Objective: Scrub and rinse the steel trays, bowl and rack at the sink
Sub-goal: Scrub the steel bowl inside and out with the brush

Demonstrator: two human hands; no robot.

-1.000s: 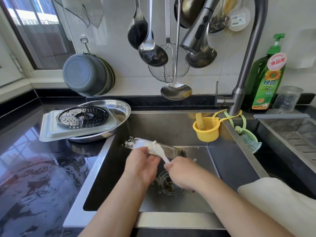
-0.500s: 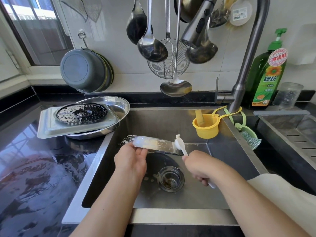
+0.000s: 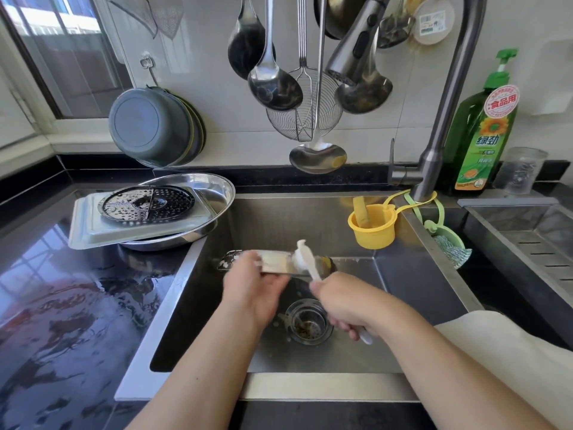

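Over the sink (image 3: pixel 310 212), my left hand (image 3: pixel 251 290) grips a flat, soapy steel piece (image 3: pixel 276 260) held level and seen edge-on. My right hand (image 3: pixel 347 305) grips the handle of a white brush (image 3: pixel 305 256), whose foamy head presses on the piece right of its middle. On the counter to the left stands a stack: a round perforated rack (image 3: pixel 148 203) on an upturned rectangular steel tray (image 3: pixel 93 225), which lies in a shallow round steel bowl (image 3: pixel 217 187).
The drain strainer (image 3: pixel 307 324) lies below my hands. A yellow cup (image 3: pixel 375 231) hangs at the sink's right wall beside the faucet (image 3: pixel 440 119). Ladles and a skimmer (image 3: pixel 304 119) hang above. A green soap bottle (image 3: pixel 480 135) stands back right. The black counter (image 3: pixel 62 305) is wet.
The brush swept from the left end of the steel piece to its right end, then back toward the middle. My left hand slid right along the piece.
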